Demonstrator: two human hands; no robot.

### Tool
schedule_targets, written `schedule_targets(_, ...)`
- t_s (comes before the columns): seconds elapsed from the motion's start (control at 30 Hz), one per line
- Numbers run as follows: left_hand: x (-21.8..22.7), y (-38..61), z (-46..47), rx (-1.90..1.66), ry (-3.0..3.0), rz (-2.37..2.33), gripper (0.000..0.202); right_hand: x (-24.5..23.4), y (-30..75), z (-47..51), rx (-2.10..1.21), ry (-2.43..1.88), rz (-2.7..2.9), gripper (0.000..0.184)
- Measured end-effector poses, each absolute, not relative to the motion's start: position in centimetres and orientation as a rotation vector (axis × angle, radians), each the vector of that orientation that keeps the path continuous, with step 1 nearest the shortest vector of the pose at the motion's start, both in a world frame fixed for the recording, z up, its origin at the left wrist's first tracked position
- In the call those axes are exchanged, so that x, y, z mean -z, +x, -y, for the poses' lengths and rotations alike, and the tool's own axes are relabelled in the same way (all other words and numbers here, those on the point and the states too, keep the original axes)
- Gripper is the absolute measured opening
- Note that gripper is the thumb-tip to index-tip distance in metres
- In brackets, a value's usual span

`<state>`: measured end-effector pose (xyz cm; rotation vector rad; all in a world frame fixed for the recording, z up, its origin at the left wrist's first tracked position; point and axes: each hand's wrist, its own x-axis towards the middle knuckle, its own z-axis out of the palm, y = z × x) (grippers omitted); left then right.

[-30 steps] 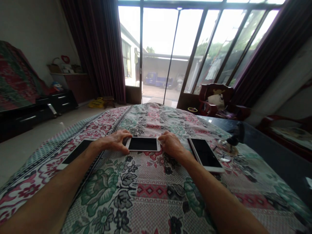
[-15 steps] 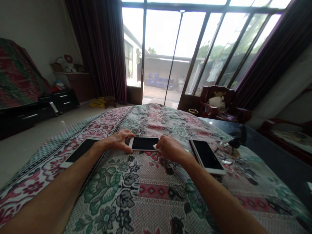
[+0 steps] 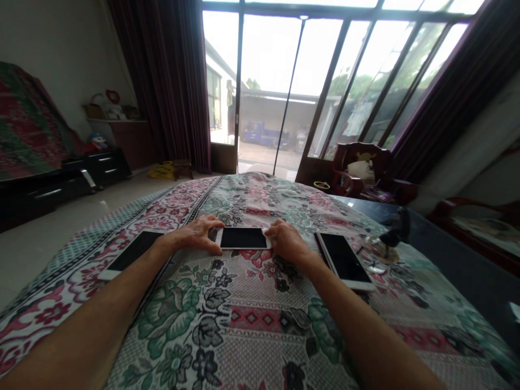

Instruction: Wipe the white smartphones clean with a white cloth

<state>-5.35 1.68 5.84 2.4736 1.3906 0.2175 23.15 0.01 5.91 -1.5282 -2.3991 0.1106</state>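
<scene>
A white phone with a dark screen (image 3: 242, 238) lies crosswise on the floral cloth (image 3: 252, 317) in front of me. My left hand (image 3: 199, 234) grips its left end, thumb below and fingers curled over the top edge. My right hand (image 3: 288, 242) rests closed at the phone's right end, with a small white piece (image 3: 266, 232) showing under its fingertips. A second dark-screened phone (image 3: 132, 252) lies flat to the left of my left wrist. A third phone (image 3: 345, 259) lies to the right of my right wrist.
At the right, a dark object on a small glass dish (image 3: 384, 246) stands at the cloth's edge, on a glossy black tabletop (image 3: 450, 260). A red wooden chair (image 3: 361, 170) stands beyond it. Low black drawers (image 3: 60, 181) line the left wall.
My right hand, which lay over the right part of the screen half a second ago, has slid back to the phone's right end. The left hand kept its grip.
</scene>
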Motion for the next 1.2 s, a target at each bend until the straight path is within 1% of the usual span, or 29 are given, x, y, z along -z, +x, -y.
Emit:
schedule_targets(0.13, -5.8, -5.4, -1.7, -0.229, 2.468, -1.388, 0.071, -8.1, 22.6, 1.6, -0.250, -1.542, 2.518, 0.022)
schedule_targets(0.23, -5.7, -5.4, -1.7, -0.240, 2.489, -1.382, 0.070, -8.7, 22.5, 2.0, -0.324, -1.508, 2.604, 0.021)
schedule_targets(0.43, -5.6, -5.3, -1.9, -0.250, 2.503, -1.374, 0.069, -7.3, 22.7, 1.2, -0.057, -1.664, 2.405, 0.024)
schedule_targets(0.53, -5.7, -5.2, -1.8, -0.249, 2.492, -1.382, 0.071, -7.1, 22.2, 1.6, -0.056, -1.678, 2.429, 0.022)
schedule_targets(0.63, -5.8, -5.1, -1.7, -0.258, 2.484, -1.385, 0.070, -7.2, 21.4, 2.3, -0.187, -1.545, 2.504, 0.019)
schedule_targets(0.73, -5.9, -5.0, -1.6, -0.260, 2.483, -1.391, 0.070, -7.0, 20.8, 2.4, -0.285, -1.322, 2.551, 0.022)
schedule_targets(0.8, -6.0, -5.0, -1.6, -0.260, 2.485, -1.391, 0.071, -6.6, 20.6, 1.9, -0.230, -1.311, 2.458, 0.027)
schedule_targets(0.93, -6.2, -4.8, -1.4, -0.244, 2.481, -1.411, 0.070, -5.7, 20.9, 0.4, -0.019, -1.445, 2.271, 0.036)
schedule_targets(1.07, -6.0, -4.5, -1.6, -0.263, 2.500, -1.410, 0.071, -5.2, 21.0, -0.4, 0.115, -1.498, 2.337, 0.031)
schedule_targets(1.2, -5.6, -4.0, -1.8, -0.282, 2.497, -1.414, 0.072, -5.2, 20.3, 0.1, 0.065, -1.433, 2.421, 0.027)
